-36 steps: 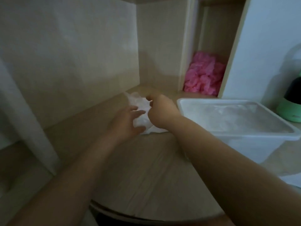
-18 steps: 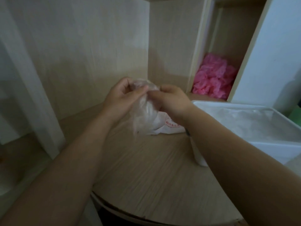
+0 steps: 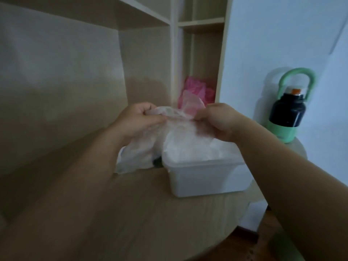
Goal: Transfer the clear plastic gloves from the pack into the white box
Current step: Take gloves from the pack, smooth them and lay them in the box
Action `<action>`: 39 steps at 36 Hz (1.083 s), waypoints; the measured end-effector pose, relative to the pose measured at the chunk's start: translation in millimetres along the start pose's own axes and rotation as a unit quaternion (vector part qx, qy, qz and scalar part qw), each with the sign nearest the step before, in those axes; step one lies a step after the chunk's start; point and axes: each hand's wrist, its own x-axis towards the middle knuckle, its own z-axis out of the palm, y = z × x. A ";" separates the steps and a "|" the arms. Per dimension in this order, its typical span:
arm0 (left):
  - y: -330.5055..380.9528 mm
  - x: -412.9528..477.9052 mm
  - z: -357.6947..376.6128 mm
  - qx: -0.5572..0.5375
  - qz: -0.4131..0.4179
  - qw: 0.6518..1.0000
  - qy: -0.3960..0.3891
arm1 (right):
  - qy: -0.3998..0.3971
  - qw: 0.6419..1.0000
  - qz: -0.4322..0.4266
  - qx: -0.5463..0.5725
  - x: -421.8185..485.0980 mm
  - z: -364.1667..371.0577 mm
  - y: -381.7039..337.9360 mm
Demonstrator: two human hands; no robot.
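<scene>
A clear plastic glove (image 3: 180,127) is stretched in the air between both hands, above the left end of the white box (image 3: 203,179). My left hand (image 3: 139,119) pinches its left edge with curled fingers. My right hand (image 3: 216,119) pinches its right edge. The box stands on the round wooden table (image 3: 150,223) and holds a pile of clear gloves (image 3: 197,147). The crumpled pack (image 3: 135,157) lies on the table just left of the box, partly behind my left forearm.
A pink plastic bundle (image 3: 195,93) sits in the shelf compartment behind the hands. A black and green bottle (image 3: 288,112) with a green loop handle stands right of the box by the white wall. Wooden shelf walls close off the left and back.
Both hands have lifted the glove off the pack, moved right and spread it over the box. The view has tilted up and to the right, bringing the bottle in.
</scene>
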 end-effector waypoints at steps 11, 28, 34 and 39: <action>15.9 1.5 78.1 0.347 0.175 0.919 -0.062 | 0.143 0.945 0.128 -0.265 -10.9 -63.3 27.1; 6.0 9.8 88.8 0.405 0.065 0.888 -0.210 | -0.015 0.815 0.027 -0.579 -10.4 -48.8 27.4; -0.2 20.7 101.6 0.565 -0.055 0.718 -0.401 | -0.180 0.758 0.154 -0.608 0.8 -50.7 42.5; -1.6 18.2 111.3 0.541 -0.115 0.701 -0.449 | -0.227 0.699 0.141 -0.663 1.7 -43.5 44.6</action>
